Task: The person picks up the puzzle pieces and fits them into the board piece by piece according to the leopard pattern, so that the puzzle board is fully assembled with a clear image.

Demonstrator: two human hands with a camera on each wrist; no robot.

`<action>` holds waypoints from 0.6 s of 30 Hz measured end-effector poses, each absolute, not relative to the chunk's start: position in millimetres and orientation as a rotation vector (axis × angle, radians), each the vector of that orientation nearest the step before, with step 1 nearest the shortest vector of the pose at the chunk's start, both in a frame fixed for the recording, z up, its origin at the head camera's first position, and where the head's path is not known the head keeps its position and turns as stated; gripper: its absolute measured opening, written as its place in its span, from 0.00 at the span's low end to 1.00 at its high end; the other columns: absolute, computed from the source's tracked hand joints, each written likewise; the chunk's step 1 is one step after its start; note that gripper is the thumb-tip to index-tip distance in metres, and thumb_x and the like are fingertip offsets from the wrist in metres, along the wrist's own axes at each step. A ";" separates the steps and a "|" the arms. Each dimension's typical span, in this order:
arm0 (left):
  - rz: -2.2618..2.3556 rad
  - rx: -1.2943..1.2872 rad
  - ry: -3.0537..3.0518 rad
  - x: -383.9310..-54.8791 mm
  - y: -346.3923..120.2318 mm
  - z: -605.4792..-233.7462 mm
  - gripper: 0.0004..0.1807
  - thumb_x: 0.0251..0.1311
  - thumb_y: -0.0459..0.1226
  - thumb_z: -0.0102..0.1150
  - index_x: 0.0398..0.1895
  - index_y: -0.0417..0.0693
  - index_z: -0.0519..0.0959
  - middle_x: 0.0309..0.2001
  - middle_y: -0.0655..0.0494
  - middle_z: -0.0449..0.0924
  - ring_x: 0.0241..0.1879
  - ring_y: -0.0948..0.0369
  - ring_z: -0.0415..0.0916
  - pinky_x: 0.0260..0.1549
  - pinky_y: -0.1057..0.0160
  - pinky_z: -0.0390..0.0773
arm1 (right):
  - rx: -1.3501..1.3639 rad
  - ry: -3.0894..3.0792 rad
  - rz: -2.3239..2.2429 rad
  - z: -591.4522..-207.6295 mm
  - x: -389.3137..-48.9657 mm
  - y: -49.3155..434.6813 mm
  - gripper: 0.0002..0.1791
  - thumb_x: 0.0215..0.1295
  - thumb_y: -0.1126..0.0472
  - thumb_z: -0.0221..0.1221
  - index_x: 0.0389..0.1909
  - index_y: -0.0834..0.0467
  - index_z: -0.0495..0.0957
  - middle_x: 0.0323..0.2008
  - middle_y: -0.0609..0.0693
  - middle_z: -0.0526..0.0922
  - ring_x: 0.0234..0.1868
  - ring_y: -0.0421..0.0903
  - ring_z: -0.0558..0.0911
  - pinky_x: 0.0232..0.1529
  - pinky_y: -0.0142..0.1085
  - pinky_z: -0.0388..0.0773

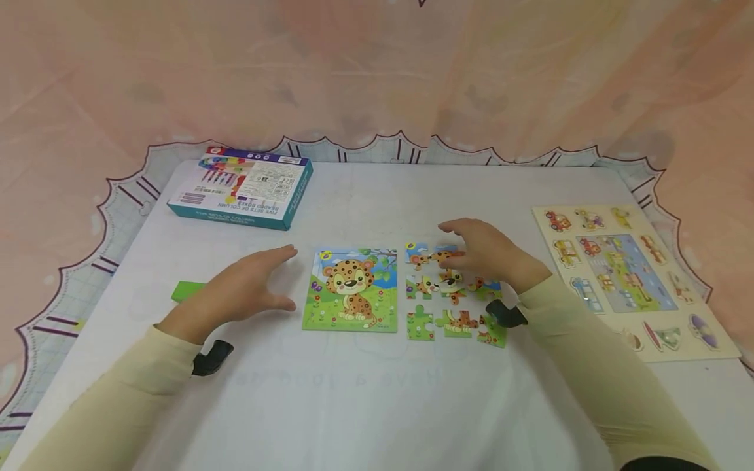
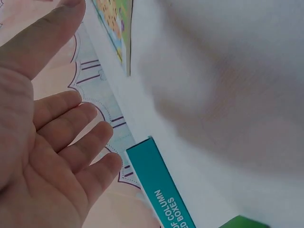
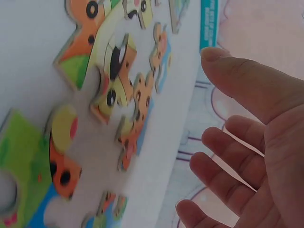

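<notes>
A square leopard picture board (image 1: 350,294) lies flat at the middle of the white table. My left hand (image 1: 238,288) hovers left of it, holding nothing, its fingers parted from the thumb; its bare palm (image 2: 45,161) shows in the left wrist view. On the board's right, loose jigsaw pieces (image 1: 420,325) of a matching leopard picture lie in rough rows with gaps between. Over their upper right part is my right hand (image 1: 491,252), hiding some pieces. In the right wrist view its loosely bent fingers (image 3: 228,164) are empty, beside leopard-face pieces (image 3: 135,107).
At the back left lies a teal and white box (image 1: 241,186) with printed labels. A green block (image 1: 186,290) is partly hidden behind my left wrist. A pale board with vehicle and toy pictures (image 1: 565,284) lies on the right. Patterned cloth (image 1: 377,78) rises behind the table.
</notes>
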State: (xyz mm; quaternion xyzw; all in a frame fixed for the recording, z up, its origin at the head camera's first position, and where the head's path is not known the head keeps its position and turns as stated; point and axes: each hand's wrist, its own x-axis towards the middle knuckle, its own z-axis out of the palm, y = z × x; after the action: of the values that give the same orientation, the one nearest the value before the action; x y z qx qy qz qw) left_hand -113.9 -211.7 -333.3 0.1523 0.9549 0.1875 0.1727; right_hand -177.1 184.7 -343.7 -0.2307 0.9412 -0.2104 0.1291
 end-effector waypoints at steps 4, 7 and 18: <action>0.561 0.455 2.689 -107.6 -209.1 -339.8 0.51 0.48 0.43 0.80 0.74 0.39 0.63 0.73 0.39 0.62 0.72 0.41 0.57 0.66 0.40 0.60 | -0.675 2.717 -0.598 -346.6 -179.9 178.1 0.40 0.64 0.52 0.67 0.72 0.63 0.65 0.69 0.62 0.68 0.67 0.60 0.69 0.67 0.56 0.62; 0.577 0.449 2.668 -103.7 -206.8 -343.4 0.49 0.49 0.41 0.79 0.74 0.39 0.64 0.72 0.40 0.63 0.71 0.41 0.58 0.66 0.40 0.60 | -0.673 2.697 -0.609 -348.8 -180.9 173.9 0.39 0.65 0.53 0.67 0.73 0.63 0.64 0.70 0.61 0.68 0.68 0.60 0.68 0.67 0.55 0.62; 0.619 0.481 2.613 -97.9 -205.0 -359.8 0.46 0.50 0.39 0.77 0.71 0.35 0.67 0.69 0.39 0.67 0.70 0.41 0.60 0.67 0.42 0.61 | -0.675 2.653 -0.571 -358.7 -186.9 155.5 0.35 0.67 0.56 0.64 0.72 0.63 0.66 0.68 0.58 0.71 0.71 0.59 0.65 0.69 0.53 0.61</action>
State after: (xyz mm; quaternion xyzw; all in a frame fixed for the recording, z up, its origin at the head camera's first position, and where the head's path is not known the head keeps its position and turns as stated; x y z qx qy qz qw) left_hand -97.9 -205.0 -359.8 0.1727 0.9374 0.2219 0.2053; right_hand -186.9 155.5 -358.7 -0.2377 0.9346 -0.2012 0.1720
